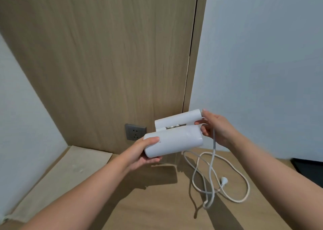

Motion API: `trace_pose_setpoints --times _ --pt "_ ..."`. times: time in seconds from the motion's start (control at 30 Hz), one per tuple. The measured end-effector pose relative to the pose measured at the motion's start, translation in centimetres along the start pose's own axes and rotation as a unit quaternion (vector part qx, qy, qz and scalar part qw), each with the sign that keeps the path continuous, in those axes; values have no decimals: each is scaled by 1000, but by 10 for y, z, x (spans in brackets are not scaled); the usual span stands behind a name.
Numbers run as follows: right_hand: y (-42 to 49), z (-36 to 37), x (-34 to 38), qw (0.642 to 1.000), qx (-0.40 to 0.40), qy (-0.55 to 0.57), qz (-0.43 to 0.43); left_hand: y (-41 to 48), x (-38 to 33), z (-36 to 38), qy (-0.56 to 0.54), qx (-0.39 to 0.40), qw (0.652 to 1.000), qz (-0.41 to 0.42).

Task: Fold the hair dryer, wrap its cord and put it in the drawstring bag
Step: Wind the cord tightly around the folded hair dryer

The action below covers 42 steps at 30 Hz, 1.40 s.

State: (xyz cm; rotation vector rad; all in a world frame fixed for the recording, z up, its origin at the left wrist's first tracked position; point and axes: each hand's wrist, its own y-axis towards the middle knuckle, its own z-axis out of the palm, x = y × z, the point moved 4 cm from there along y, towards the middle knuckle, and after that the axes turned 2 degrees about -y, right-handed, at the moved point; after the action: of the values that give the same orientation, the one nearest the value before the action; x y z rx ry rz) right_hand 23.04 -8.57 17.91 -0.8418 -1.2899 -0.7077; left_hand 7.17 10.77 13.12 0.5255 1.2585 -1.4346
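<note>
A white hair dryer (176, 140) is held in the air above the wooden table (157, 203), its handle folded almost flat against the barrel. My left hand (145, 152) grips the left end of the barrel. My right hand (216, 128) pinches the handle's end, where the cord comes out. The white cord (214, 168) hangs down from there and lies in loose loops on the table, with its plug (223, 179) resting inside the loops. A beige drawstring bag (59, 180) lies flat along the table's left side.
A grey wall socket (135, 132) sits low on the wooden panel (104, 54) behind the dryer. Pale walls close in on the left and right. A dark object (309, 168) shows at the table's right edge.
</note>
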Motion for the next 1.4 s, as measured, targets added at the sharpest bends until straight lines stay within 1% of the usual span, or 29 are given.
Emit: trace_pose_setpoints --times 0.1,0.17,0.23,0.33,0.4,0.5,0.53,0.57,0.63,0.67,0.73,0.8,0.87,0.9,0.97,1.03,1.1,1.13,1.2,1.3,1.33,1.4 --pt "3 -6 -2 998 32 47 -13 -5 -6 -2 -50 -24 998 -11" --pt "3 -9 -7 997 39 66 -10 -8 -8 -4 -42 -27 998 -29" --pt "4 -11 -15 997 22 67 -8 -10 -8 -5 -23 -22 998 -53" --pt "4 -9 -27 997 -66 -25 -31 -13 -1 -3 -41 -22 997 -64" --pt "1 -3 -33 986 -115 -108 -51 -16 3 2 -65 -22 996 -62" --pt "-8 13 -51 960 -144 -237 -40 -20 11 6 -90 -27 994 -60" --pt "-11 19 -61 952 -135 -274 -22 -22 13 6 -95 -32 993 -59" --pt "-14 26 -75 944 -110 -310 4 -23 14 4 -98 -41 993 -58" --pt "-20 41 -100 919 -31 -388 64 -26 17 0 -95 -60 992 -52" --pt "-23 48 -107 897 6 -432 87 -27 19 -3 -92 -70 992 -49" --pt "-29 59 -111 838 62 -531 105 -30 24 -6 -89 -88 991 -43" --pt "-36 67 -110 779 97 -611 103 -33 30 -9 -90 -110 989 -31" --pt "-44 70 -106 738 129 -657 88 -35 36 -12 -88 -134 987 -19" --pt "-49 70 -106 729 143 -664 86 -36 39 -13 -87 -146 985 -15" --pt "-64 72 -106 733 189 -644 108 -36 46 -12 -95 -160 982 -11" --pt "-82 80 -107 734 254 -617 131 -36 55 -7 -106 -164 981 -9" --pt "-93 90 -107 716 302 -617 124 -37 60 -4 -106 -171 980 2" --pt "-94 93 -103 707 308 -629 102 -37 61 -5 -89 -179 980 14" --pt "-90 96 -92 690 302 -656 54 -36 58 -10 -24 -200 978 50" --pt "-84 91 -71 672 307 -673 25 -37 50 -18 65 -225 969 84" --pt "-83 90 -64 676 311 -668 18 -37 47 -19 98 -230 964 94" --pt "-82 88 -51 703 316 -636 25 -39 39 -22 198 -247 941 117"
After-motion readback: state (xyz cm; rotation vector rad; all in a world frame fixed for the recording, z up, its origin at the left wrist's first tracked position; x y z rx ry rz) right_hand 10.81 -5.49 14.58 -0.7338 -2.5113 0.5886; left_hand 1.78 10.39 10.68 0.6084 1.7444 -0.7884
